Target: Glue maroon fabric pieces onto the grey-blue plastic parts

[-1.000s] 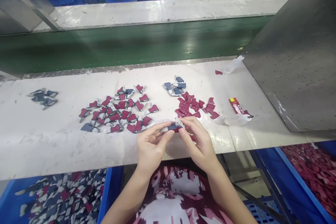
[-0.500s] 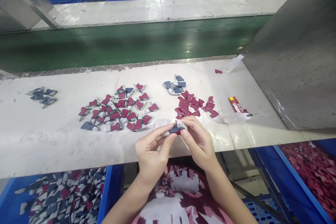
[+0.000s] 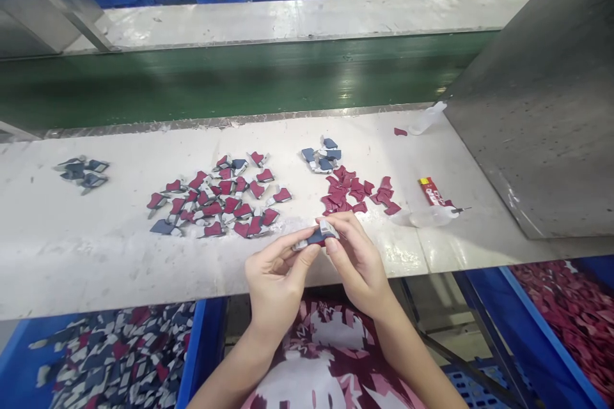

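Between my two hands, above the front edge of the white table point(image 3: 119, 281), is a small blue and grey plastic piece point(image 3: 316, 238) with some dark red along its underside. My left hand point(image 3: 278, 275) pinches its left end between thumb and fingers. The thumb and fingertips of my right hand point(image 3: 357, 262) close on its right end. Just beyond my hands lies a pile of loose dark red pieces point(image 3: 338, 195). A small cluster of blue and grey pieces point(image 3: 322, 156) sits behind that pile. To the left are several blue-grey pieces with red faces point(image 3: 225, 188).
Another blue-grey cluster point(image 3: 84, 172) lies far left. At right are a clear squeeze bottle point(image 3: 434, 216), a red wrapper point(image 3: 430, 190) and a second clear bottle point(image 3: 428, 118). Blue bins point(image 3: 196, 339) stand below the table on both sides. A green belt point(image 3: 268, 77) runs behind; a metal panel point(image 3: 542, 108) rises right.
The view has shifted slightly. My right fingers and thumb have moved a little on the plastic piece, and less red shows on it. Both hands still hold it in nearly the same place.
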`<control>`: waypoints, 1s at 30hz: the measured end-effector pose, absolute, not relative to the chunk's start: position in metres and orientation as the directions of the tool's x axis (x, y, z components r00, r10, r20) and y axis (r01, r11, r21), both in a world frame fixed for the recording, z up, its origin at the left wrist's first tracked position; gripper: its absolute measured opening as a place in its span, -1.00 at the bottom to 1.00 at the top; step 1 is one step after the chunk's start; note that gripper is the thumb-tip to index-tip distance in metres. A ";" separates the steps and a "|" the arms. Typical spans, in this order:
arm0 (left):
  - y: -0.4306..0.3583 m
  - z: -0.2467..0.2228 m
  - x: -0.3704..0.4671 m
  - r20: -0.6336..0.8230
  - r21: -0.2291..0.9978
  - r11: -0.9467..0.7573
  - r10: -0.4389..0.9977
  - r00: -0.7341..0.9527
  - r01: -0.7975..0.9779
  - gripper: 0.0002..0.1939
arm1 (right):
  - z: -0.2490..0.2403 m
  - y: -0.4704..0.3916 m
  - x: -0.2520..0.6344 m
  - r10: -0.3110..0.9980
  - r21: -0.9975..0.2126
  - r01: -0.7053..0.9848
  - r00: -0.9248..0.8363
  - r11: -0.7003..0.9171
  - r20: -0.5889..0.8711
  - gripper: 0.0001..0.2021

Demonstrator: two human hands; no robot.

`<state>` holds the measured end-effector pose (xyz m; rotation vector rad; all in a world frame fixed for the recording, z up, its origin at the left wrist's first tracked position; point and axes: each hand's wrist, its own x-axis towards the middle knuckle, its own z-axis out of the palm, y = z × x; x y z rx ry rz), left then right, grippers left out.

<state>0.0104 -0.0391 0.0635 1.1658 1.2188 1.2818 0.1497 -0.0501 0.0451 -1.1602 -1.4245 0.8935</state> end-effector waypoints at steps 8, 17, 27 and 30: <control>-0.048 0.072 0.014 0.122 0.993 -0.120 0.985 -0.122 0.021 -0.75 | 0.050 -0.053 0.137 0.955 -0.956 0.119 0.093 0.269 0.281 -0.82; -0.044 0.062 0.014 0.121 0.992 -0.115 0.982 -0.145 0.050 -0.79 | 0.041 -0.047 0.136 0.983 -0.989 0.014 0.114 0.146 0.147 -0.76; -0.045 0.042 0.019 0.366 0.896 -0.321 0.925 -0.104 0.306 -0.76 | 0.037 -0.044 0.127 0.951 -0.993 0.083 0.292 0.086 0.107 -0.76; -0.039 0.039 0.016 0.413 0.856 -0.371 0.910 -0.046 0.360 -0.75 | 0.035 -0.039 0.129 0.956 -0.999 0.023 0.290 0.035 0.040 -0.73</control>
